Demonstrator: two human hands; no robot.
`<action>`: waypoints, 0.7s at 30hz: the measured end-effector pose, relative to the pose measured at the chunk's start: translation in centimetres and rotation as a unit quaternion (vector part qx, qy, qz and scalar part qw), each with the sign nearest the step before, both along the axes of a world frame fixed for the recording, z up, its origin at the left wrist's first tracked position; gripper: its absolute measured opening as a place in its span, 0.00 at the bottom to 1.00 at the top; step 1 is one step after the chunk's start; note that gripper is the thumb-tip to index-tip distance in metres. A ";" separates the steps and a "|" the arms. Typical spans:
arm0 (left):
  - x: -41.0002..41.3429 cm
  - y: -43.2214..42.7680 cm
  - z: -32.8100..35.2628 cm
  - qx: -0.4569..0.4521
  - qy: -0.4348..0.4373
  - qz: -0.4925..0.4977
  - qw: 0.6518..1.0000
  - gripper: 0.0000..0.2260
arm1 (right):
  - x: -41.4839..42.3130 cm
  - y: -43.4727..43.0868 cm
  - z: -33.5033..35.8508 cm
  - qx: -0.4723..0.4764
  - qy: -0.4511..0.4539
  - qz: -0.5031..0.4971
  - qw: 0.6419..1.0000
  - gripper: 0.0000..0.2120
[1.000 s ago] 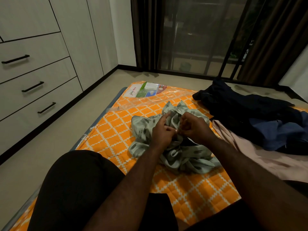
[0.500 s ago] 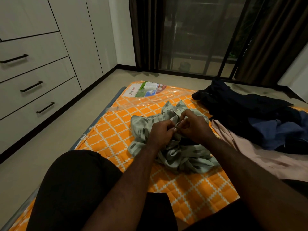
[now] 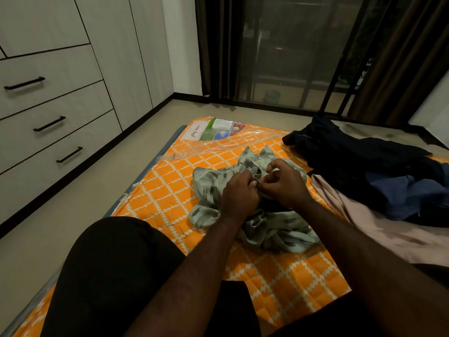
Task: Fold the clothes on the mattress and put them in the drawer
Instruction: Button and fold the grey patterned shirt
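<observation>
A crumpled pale green patterned shirt point(image 3: 272, 229) lies on the orange diamond-patterned mattress point(image 3: 170, 186). My left hand point(image 3: 239, 194) and my right hand point(image 3: 285, 182) meet over its middle, both pinching a fold of the green fabric between fingertips. A dark navy garment point(image 3: 345, 152), a blue one point(image 3: 413, 193) and a pale pink one point(image 3: 379, 227) lie heaped on the right of the mattress. Three shut drawers point(image 3: 56, 122) with black handles are in the wardrobe on the left.
My knee in black cloth point(image 3: 114, 271) fills the lower left. A clear plastic wrapper with a printed label point(image 3: 213, 132) covers the mattress's far end. Beige floor point(image 3: 97, 186) runs between mattress and wardrobe. A dark glass door point(image 3: 286, 52) with curtains stands behind.
Both hands have shifted slightly up and away along the green shirt while still working the same fold. The other clothes have not moved.
</observation>
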State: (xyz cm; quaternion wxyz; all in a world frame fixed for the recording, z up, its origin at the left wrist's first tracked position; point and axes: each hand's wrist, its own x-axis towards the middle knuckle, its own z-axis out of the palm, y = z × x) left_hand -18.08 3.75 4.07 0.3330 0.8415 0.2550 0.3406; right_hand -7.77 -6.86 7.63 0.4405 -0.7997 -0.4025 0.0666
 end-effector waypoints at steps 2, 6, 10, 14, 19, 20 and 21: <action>0.0 0.3 -0.2 -0.040 -0.023 -0.006 0.999 0.04 | 0.2 -0.1 -0.1 0.015 0.052 0.012 0.998 0.16; -0.2 1.0 -0.2 -0.144 -0.074 -0.028 0.986 0.02 | -0.5 0.2 0.2 0.064 0.151 0.000 0.987 0.14; -0.3 1.2 -0.4 -0.184 -0.105 -0.063 0.975 0.04 | -1.1 0.3 0.6 0.081 0.207 -0.002 0.975 0.17; -0.4 1.4 -0.4 -0.239 -0.132 -0.104 0.957 0.07 | -0.6 -0.2 1.0 0.095 0.313 0.031 0.945 0.18; -0.3 1.1 -0.2 -0.312 -0.137 -0.111 0.934 0.05 | -0.4 -0.5 1.3 0.082 0.368 0.044 0.925 0.16; -0.2 0.9 -0.1 -0.325 -0.133 -0.090 0.932 0.06 | -0.4 -0.4 1.2 0.084 0.367 0.035 0.926 0.15; -0.2 0.7 -0.1 -0.341 -0.131 -0.075 0.928 0.08 | -0.5 -0.2 1.1 0.086 0.359 0.025 0.929 0.15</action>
